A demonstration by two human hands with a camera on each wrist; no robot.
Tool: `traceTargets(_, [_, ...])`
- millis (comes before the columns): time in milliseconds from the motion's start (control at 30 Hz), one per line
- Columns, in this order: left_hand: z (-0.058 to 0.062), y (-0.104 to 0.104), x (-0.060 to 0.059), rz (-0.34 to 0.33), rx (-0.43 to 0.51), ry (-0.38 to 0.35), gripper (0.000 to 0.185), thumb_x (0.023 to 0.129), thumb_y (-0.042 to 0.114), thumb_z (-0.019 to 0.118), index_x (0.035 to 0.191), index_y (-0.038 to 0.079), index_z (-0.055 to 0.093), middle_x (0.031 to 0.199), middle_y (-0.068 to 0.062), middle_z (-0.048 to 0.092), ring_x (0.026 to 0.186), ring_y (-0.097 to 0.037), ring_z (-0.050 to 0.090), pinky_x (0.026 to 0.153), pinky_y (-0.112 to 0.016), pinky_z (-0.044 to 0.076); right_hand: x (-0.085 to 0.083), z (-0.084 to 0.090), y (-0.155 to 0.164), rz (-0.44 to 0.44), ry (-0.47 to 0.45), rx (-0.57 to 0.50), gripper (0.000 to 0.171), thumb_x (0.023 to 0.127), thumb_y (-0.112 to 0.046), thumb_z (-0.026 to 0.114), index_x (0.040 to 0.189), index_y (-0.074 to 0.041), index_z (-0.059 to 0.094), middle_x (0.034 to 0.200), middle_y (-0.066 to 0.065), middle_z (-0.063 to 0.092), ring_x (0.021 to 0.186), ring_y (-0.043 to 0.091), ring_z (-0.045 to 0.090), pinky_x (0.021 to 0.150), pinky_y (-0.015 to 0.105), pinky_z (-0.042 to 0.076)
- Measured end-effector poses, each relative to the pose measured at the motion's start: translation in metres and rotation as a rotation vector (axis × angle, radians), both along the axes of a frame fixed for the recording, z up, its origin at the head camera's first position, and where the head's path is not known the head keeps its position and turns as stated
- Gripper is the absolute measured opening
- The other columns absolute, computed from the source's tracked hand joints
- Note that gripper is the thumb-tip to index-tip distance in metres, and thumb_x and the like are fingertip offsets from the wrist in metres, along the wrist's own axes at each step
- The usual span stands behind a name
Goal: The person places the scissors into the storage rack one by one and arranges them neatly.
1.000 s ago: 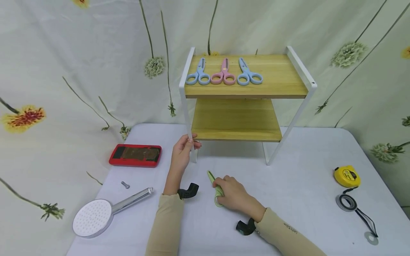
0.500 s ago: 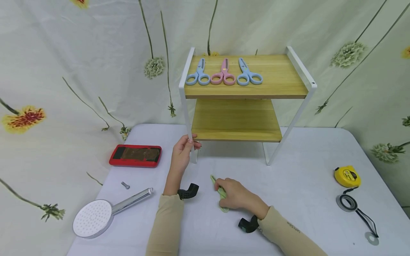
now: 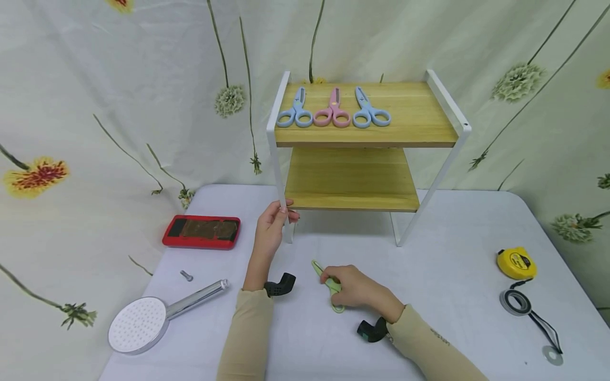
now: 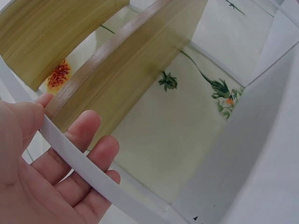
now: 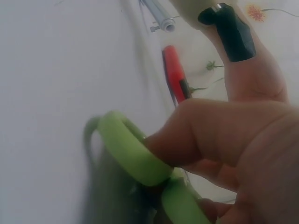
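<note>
Scissors come to four by my count: three on the top board of the shelf rack (image 3: 364, 138), two blue and one pink (image 3: 333, 108), and one green pair (image 3: 329, 286) on the table (image 3: 452, 275), pinched in my right hand (image 3: 355, 288). My left hand (image 3: 269, 230) curls round the rack's white front leg (image 4: 88, 170). One shower head (image 3: 143, 323), one red case (image 3: 202, 231), one bolt (image 3: 186, 275) and one yellow tape measure (image 3: 516, 263) lie around.

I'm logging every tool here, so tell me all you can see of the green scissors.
The green scissors are small, with light green, plastic-looking loop handles and blades that look closed. They lie on the white table in front of the shelf rack, tip pointing away and to the left. The right hand grips the handles, a finger through one loop in the right wrist view.
</note>
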State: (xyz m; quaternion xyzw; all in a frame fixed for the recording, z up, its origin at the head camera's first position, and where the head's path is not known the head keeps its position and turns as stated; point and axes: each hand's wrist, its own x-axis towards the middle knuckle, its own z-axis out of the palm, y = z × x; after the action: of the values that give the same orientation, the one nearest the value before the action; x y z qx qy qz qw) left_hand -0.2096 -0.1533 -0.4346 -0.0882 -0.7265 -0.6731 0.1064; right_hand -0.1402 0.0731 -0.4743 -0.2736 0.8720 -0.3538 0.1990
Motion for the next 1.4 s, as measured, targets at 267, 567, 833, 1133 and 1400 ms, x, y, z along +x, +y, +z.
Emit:
traceTargets(267, [0.000, 0.001, 0.001, 0.004, -0.001, -0.012, 0.028, 0.108, 0.010, 0.044, 0.124, -0.005, 0.062, 0.098, -0.030, 0.070, 0.085, -0.006, 0.068, 0.087, -0.021, 0.056, -0.004, -0.002, 0.005, 0.021, -0.014, -0.053, 0.040, 0.073, 0.003, 0.069, 0.110, -0.009, 0.071, 0.063, -0.008, 0.036, 0.063, 0.005, 0.034, 0.060, 0.018, 0.028])
traceTargets(567, [0.001, 0.002, 0.001, 0.006, -0.007, -0.011, 0.027, 0.108, 0.008, 0.044, 0.124, -0.006, 0.062, 0.094, -0.022, 0.073, 0.084, -0.005, 0.068, 0.087, -0.022, 0.056, -0.007, 0.001, 0.010, 0.038, -0.055, -0.094, 0.040, 0.073, 0.001, 0.070, 0.112, -0.008, 0.073, 0.066, -0.010, 0.040, 0.063, 0.004, 0.035, 0.060, 0.018, 0.030])
traceTargets(833, [0.002, 0.003, 0.001, 0.020, -0.016, -0.028, 0.028, 0.108, 0.009, 0.043, 0.124, -0.005, 0.062, 0.089, -0.005, 0.075, 0.084, -0.004, 0.068, 0.087, -0.021, 0.054, -0.017, 0.056, 0.040, 0.062, -0.107, -0.234, 0.039, 0.079, -0.005, 0.071, 0.118, -0.002, 0.073, 0.093, 0.006, 0.070, 0.074, 0.008, 0.051, 0.065, 0.019, 0.043])
traceTargets(1133, [0.001, 0.002, -0.001, 0.030, -0.001, -0.017, 0.028, 0.107, 0.007, 0.043, 0.123, -0.007, 0.061, 0.087, -0.007, 0.074, 0.081, -0.003, 0.068, 0.085, -0.021, 0.055, -0.020, 0.177, 0.088, 0.077, 0.009, -0.327, 0.036, 0.084, 0.000, 0.070, 0.120, 0.003, 0.069, 0.087, -0.003, 0.069, 0.064, 0.007, 0.049, 0.057, 0.021, 0.041])
traceTargets(1400, [0.000, 0.002, -0.002, 0.015, 0.012, -0.012, 0.028, 0.108, 0.008, 0.042, 0.124, -0.006, 0.060, 0.082, 0.012, 0.071, 0.082, -0.004, 0.068, 0.085, -0.020, 0.055, -0.030, 0.272, 0.100, -0.113, 0.268, -0.312, 0.038, 0.088, 0.000, 0.072, 0.126, 0.000, 0.068, 0.098, -0.002, 0.073, 0.070, 0.012, 0.058, 0.060, 0.020, 0.048])
